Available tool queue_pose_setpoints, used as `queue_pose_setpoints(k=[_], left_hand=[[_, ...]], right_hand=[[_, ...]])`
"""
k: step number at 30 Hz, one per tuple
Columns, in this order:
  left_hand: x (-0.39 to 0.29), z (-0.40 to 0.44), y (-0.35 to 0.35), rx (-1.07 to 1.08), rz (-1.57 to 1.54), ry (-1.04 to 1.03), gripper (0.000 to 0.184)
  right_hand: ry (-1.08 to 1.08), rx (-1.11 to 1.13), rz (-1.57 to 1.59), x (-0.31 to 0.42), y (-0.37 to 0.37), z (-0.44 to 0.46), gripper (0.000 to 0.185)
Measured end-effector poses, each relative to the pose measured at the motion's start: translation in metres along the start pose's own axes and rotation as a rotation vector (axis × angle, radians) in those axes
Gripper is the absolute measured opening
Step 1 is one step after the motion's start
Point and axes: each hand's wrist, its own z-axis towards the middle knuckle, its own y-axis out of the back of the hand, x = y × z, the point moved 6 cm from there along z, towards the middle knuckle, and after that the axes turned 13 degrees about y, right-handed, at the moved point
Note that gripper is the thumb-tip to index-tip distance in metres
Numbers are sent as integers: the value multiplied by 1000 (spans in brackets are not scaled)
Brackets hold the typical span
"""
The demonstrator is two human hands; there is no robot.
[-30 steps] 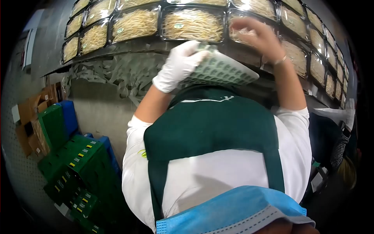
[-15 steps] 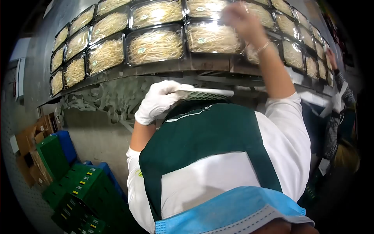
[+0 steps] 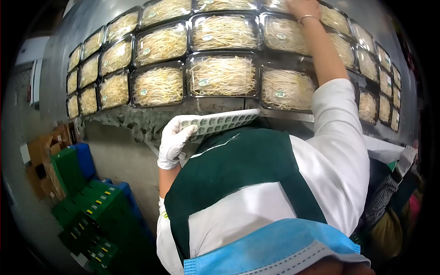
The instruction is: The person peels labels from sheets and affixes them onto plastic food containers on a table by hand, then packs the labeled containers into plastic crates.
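My left hand (image 3: 173,141), in a white glove, is closed on one end of a stack of sticker sheets (image 3: 229,121) printed with rows of green round labels, just in front of my apron. My bare right hand (image 3: 305,7) reaches over the far row of trays at the top edge; its fingertips are partly cut off, so their grip does not show. Under my right arm lies a black tray of bean sprouts (image 3: 285,89) with a green label on its clear film. Beside it is another labelled tray (image 3: 222,75).
Several more sprout trays (image 3: 158,85) stand in rows along the metal table (image 3: 55,98). Green crates (image 3: 107,206), blue crates and cardboard boxes (image 3: 39,151) are stacked at the lower left. Another person's patterned sleeve (image 3: 384,197) shows at the right.
My right hand has moved up and further over the table, to the far trays. The sticker sheets have tilted, showing more of their labels. The view has shifted, so the trays appear lower.
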Motion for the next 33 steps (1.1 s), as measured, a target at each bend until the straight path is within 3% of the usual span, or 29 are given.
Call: queue_pose_setpoints(k=[1,2,3,4,5,7,10,11,13,16,18,19,21,23,24,25,27,30,32,33], left_hand=[[-5,0,-4,21,22,3,20],[-15,-1,-9,6,53,-67,24],[-20,0,-15,-10,70,-135,28],[-18,1,-14,5,35,-96,32],[-14,4,-12,0,44,-54,28],[-13,5,-15,7,24,-39,25],[-13,6,-17,5,-13,-51,22],[-14,6,-21,5,-65,-65,19],[-12,7,-18,-10,-59,-79,17],[-3,1,-11,-1,-134,-54,18],[-7,-7,-5,-48,-85,-107,20],[-11,-11,-4,-71,-81,-133,21],[-36,-18,-11,-130,43,-456,35],[-38,-23,-7,-150,-102,-425,36],[-34,-25,-2,-138,-134,-443,32],[-30,-28,4,-116,-161,-460,28],[-22,-35,15,-83,-219,-503,22],[-10,-51,30,-98,-241,-555,16],[2,-60,41,-111,-286,-593,11],[8,-65,44,-105,-291,-595,11]], right_hand=[[-103,-159,53,-36,4,-1,40],[-124,-24,-74,-81,-8,13,45],[-12,-193,169,-177,-65,49,55],[-143,-68,433,-219,-73,46,51],[-120,-88,326,-235,-58,39,48],[-132,86,423,-246,-67,33,44],[25,54,422,-229,-75,38,39],[59,53,363,-220,-77,40,33],[47,33,36,-198,-69,37,40],[-285,106,-90,-183,-24,0,55],[-358,87,-62,-225,-38,1,48],[-341,-33,63,-219,-25,-8,47],[-85,-217,438,-169,4,-27,35],[281,-44,1046,-75,21,-70,27],[348,48,1170,-21,39,-114,27],[405,137,1290,30,59,-161,27],[699,157,1045,100,94,-228,30],[666,287,978,135,89,-274,31],[465,365,1365,143,80,-289,32],[467,363,1357,148,83,-298,32]])
